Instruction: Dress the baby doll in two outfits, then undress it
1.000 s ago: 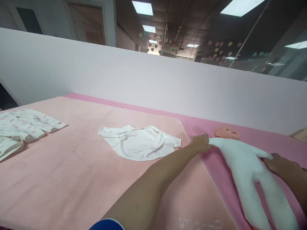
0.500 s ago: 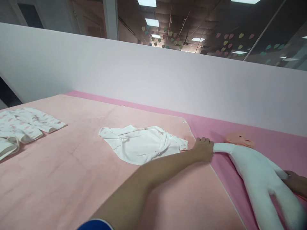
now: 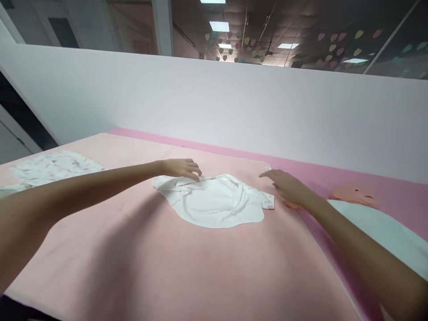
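Observation:
A small white baby top (image 3: 214, 203) lies spread on the peach blanket, with a spotted print showing at its right sleeve. My left hand (image 3: 182, 168) hovers at its upper left edge, fingers apart and slightly bent; I cannot tell whether the fingertips touch the cloth. Over the blanket's right edge, my right hand (image 3: 284, 183) is held near the right sleeve with its fingers stretched out, empty. A baby doll (image 3: 377, 229) with a white cloth body lies on its back at the right, partly hidden behind my right forearm.
White printed baby clothing (image 3: 60, 165) lies at the left, partly behind my left arm. The peach blanket (image 3: 200, 267) covers most of a pink surface (image 3: 321, 178). A low white wall (image 3: 234, 107) stands along the far side, with glass above it.
My left hand has let go of the doll's arm and moved left to the white top. My right hand has left the doll's other side and come over near the sleeve.

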The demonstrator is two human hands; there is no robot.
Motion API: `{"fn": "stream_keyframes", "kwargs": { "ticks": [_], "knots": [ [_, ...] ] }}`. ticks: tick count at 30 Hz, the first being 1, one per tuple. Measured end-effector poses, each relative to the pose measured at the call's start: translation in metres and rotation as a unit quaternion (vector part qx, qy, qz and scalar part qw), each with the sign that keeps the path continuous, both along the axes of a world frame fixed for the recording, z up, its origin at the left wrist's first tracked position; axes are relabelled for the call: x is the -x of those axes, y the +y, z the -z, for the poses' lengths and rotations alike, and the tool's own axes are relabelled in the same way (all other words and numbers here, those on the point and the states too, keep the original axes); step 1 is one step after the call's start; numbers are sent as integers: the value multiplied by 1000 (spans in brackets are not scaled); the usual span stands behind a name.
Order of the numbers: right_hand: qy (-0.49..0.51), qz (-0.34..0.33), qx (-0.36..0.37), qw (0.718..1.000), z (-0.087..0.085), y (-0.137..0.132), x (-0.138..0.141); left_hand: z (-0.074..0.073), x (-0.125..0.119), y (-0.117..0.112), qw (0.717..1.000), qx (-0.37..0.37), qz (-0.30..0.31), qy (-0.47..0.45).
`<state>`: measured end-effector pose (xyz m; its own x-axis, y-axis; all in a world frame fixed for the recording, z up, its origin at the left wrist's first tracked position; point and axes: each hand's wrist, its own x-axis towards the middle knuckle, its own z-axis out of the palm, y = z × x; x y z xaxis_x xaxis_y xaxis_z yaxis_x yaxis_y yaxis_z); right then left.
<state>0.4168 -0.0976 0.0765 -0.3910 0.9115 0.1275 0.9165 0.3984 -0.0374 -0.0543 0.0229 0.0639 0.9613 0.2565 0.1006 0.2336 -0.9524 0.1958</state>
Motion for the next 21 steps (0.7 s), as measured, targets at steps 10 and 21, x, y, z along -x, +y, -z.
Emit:
{"fn": "stream_keyframes", "kwargs": {
  "ticks": [10,21],
  "knots": [
    [-29,-192,74,978,35,88,89,5,-1,33,998,42,52,13],
    [-108,-383,-47,916,-38,12,143,-62,13,3,991,-2,110,69]
  ]
}}
